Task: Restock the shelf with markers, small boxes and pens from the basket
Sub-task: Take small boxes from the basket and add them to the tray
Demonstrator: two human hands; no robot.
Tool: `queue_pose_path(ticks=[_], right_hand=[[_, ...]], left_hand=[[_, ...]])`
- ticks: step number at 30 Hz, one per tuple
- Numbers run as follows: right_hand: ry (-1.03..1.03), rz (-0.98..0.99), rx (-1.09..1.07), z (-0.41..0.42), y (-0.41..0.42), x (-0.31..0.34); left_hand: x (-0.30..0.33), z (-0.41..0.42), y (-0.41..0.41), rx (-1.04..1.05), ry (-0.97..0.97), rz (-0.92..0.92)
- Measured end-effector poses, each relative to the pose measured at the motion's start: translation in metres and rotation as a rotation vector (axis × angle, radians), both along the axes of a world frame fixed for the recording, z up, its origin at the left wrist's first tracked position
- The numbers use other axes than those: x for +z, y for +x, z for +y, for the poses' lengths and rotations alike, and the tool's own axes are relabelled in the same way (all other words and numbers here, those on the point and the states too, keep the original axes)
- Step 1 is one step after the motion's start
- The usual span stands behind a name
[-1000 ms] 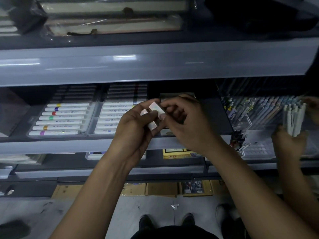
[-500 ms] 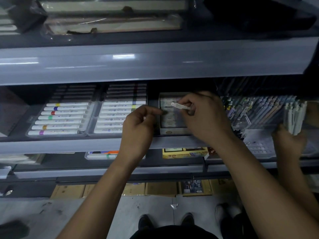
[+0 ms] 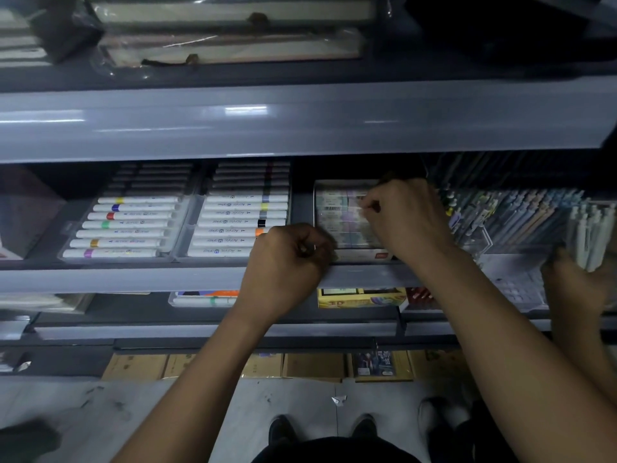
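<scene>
A carton of small pastel boxes (image 3: 337, 225) stands in the middle of the shelf (image 3: 150, 279). My right hand (image 3: 405, 217) reaches over it and pinches a small box (image 3: 361, 204) at the top of the packed rows. Beside the carton's front left corner, my left hand (image 3: 287, 262) rests at the shelf edge with its fingers curled; nothing shows in it. Two trays of white markers (image 3: 130, 225) (image 3: 238, 222) lie to the left. Rows of pens (image 3: 521, 215) fill the right side. No basket is in view.
Another person's hand (image 3: 574, 285) holds a bundle of white pens (image 3: 591, 235) at the far right. An upper shelf lip (image 3: 300, 125) overhangs the row. A yellow box (image 3: 360, 297) sits on the shelf below, and cardboard boxes (image 3: 310, 365) line the floor.
My hands have parted. The right hand carried one small box from the left hand into the carton, and the left hand dropped down to the shelf edge.
</scene>
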State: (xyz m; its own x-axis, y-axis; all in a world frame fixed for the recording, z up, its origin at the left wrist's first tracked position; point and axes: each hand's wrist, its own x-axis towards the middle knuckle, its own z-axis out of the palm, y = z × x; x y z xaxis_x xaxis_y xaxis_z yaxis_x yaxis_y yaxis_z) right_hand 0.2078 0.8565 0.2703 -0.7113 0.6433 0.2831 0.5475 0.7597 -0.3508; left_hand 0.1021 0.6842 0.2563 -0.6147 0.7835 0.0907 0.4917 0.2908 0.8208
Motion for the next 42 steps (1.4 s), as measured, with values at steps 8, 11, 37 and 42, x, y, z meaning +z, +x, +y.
queue_pose_path(ticks=[8,11,37,42], right_hand=[[0.009,-0.002,-0.034,0.001,-0.004,0.0],[0.003,0.027,-0.042,0.0,-0.002,-0.003],[-0.102,0.339,0.248,-0.047,0.006,-0.008],[-0.103,0.314,0.174,-0.032,0.009,-0.012]], left_hand=[[0.0,-0.001,0.0,-0.021,0.014,-0.029],[0.003,0.006,-0.005,0.047,0.071,-0.329],[0.012,0.013,-0.002,0.182,0.338,-0.598],[0.005,0.005,-0.006,0.19,0.267,-0.352]])
